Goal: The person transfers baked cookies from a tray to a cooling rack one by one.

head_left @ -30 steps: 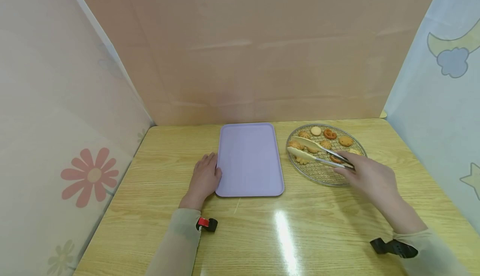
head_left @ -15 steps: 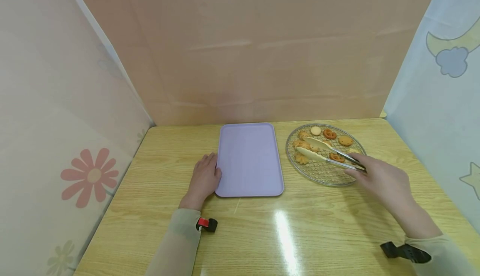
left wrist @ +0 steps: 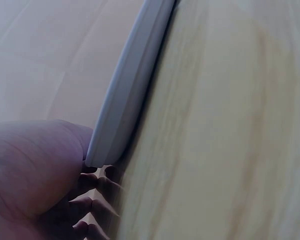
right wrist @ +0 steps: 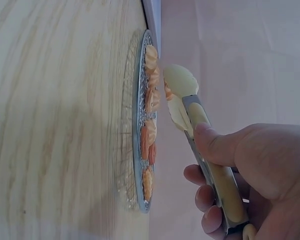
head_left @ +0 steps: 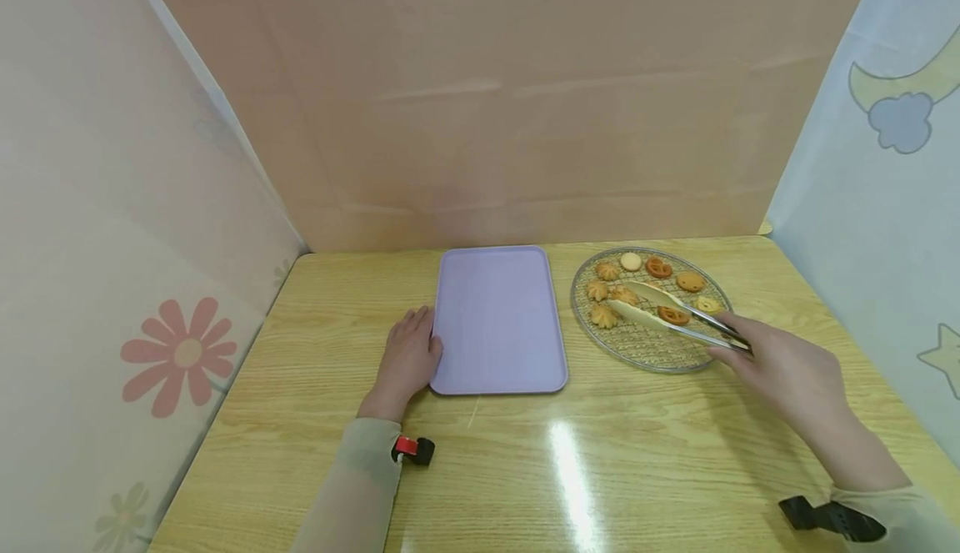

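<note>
My left hand (head_left: pixel 408 353) holds the left edge of a lilac tray (head_left: pixel 498 319), its thumb on the rim. In the left wrist view the fingers (left wrist: pixel 97 210) lie past the thumb, beyond the tray's corner. My right hand (head_left: pixel 791 365) grips metal tongs (head_left: pixel 712 328) with cream-coloured heads. Those heads hover over a round wire rack (head_left: pixel 645 361) bearing several cookies and pretzels. An orange-brown bit (right wrist: pixel 167 91) shows between the heads in the right wrist view; I cannot tell if they pinch it.
On the rack are flower-shaped cookies (head_left: pixel 603 317), a pale round cookie (head_left: pixel 631 262), dark pretzels (head_left: pixel 658 267) and a bear-like cookie (head_left: pixel 691 282). A pale wooden table (head_left: pixel 480 486) carries everything, and a plain brown sheet (head_left: pixel 480 103) stands along its back edge.
My right hand and the tongs have moved to the right and slightly down, away from the rack's left-hand cookies. The left hand and tray stay in place.
</note>
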Demonstrator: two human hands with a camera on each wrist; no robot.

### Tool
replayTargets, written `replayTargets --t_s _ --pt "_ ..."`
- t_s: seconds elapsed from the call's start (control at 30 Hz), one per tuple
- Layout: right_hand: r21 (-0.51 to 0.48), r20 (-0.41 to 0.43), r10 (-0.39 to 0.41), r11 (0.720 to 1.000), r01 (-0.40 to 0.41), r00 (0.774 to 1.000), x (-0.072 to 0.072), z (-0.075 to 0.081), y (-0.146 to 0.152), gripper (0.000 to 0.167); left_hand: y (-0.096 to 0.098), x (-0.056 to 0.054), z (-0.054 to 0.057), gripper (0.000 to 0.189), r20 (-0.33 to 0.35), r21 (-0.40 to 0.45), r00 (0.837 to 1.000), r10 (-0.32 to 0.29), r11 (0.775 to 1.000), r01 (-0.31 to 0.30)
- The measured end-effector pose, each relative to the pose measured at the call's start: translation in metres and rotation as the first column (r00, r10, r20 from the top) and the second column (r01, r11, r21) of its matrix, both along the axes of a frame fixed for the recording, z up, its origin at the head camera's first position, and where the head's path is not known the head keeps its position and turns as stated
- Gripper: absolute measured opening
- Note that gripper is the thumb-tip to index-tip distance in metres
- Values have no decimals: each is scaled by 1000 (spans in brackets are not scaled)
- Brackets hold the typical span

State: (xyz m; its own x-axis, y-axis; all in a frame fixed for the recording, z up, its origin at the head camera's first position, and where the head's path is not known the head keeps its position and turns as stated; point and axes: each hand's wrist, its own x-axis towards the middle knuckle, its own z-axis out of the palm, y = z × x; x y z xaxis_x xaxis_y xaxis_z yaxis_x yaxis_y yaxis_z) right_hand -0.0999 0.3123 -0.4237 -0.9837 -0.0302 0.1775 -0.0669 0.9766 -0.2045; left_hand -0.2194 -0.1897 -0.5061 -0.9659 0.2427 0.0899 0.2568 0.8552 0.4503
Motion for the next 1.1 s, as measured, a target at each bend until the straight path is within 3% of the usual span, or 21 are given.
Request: replayTargets --t_s 0.23,1.1 --pt "7 -25 1 1000 -1 1000 5 -4 4 58 0 0 1 56 8 -8 1000 4 1000 -4" --pt "19 8 11 1000 -11 1000 18 -10 15 52 0 -1 1 56 6 -7 1000 -3 1000 3"
